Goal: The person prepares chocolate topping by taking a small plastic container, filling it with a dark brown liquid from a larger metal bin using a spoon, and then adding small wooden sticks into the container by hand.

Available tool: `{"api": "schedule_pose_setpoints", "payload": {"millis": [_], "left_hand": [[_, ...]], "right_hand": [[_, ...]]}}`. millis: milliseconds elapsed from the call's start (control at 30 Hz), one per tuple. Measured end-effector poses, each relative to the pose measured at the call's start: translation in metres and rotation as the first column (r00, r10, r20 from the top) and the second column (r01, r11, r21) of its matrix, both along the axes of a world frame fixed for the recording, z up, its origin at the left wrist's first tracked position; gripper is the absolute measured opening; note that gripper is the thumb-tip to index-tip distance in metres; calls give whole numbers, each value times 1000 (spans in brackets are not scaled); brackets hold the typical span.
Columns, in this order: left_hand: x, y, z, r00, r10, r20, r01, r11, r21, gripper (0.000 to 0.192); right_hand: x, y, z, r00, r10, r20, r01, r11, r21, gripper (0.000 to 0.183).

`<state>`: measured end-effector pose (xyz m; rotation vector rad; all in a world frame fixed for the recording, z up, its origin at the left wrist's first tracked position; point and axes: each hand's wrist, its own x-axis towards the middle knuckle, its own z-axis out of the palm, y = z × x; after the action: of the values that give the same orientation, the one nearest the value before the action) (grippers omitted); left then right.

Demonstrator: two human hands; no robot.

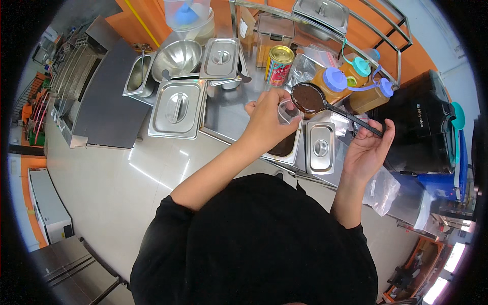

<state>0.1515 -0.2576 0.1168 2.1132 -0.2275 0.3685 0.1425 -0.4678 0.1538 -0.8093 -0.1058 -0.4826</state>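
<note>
My left hand (271,116) holds a small clear plastic cup (288,111) above a rectangular container of dark brown sauce (284,146). Raised beside the cup is a black ladle (308,98), its bowl filled with dark sauce; my right hand (368,146) grips the end of its handle. Part of the sauce container is hidden under my left hand. Just right of that container lies a small lidded steel pan (321,148). Squeeze bottles with purple caps (335,79) and a teal cap (360,67) stand behind the ladle.
A lidded steel pan (177,108), a steel mixing bowl (177,58) and a metal can (279,65) are on the steel counter (225,110). At right stand a black Miyako appliance (417,122) and a plastic bag (382,190). A metal rack (263,8) edges the back.
</note>
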Motion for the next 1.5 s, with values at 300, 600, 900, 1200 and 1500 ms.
{"api": "schedule_pose_setpoints", "payload": {"millis": [300, 600, 900, 1200, 1500], "left_hand": [[-2, -1, 5, 996, 3, 88, 0, 1000, -31, 52], [-5, -1, 11, 999, 0, 41, 2, 998, -56, 56], [-5, 2, 15, 997, -76, 31, 80, 978, -192, 51], [-5, 5, 19, 997, -80, 13, 81, 963, -256, 51], [-3, 9, 21, 998, -65, -14, 60, 968, -245, 50]], "right_hand": [[-9, 1, 17, 990, -24, 140, 36, 996, -82, 29], [-11, 0, 23, 961, -70, 267, 125, 973, -194, 33], [-8, -6, 32, 823, 92, 560, 186, 889, -419, 34], [-9, 0, 44, 605, 212, 768, 435, 719, -542, 39], [-1, 1, 37, 582, 227, 781, 456, 704, -544, 35]]}}
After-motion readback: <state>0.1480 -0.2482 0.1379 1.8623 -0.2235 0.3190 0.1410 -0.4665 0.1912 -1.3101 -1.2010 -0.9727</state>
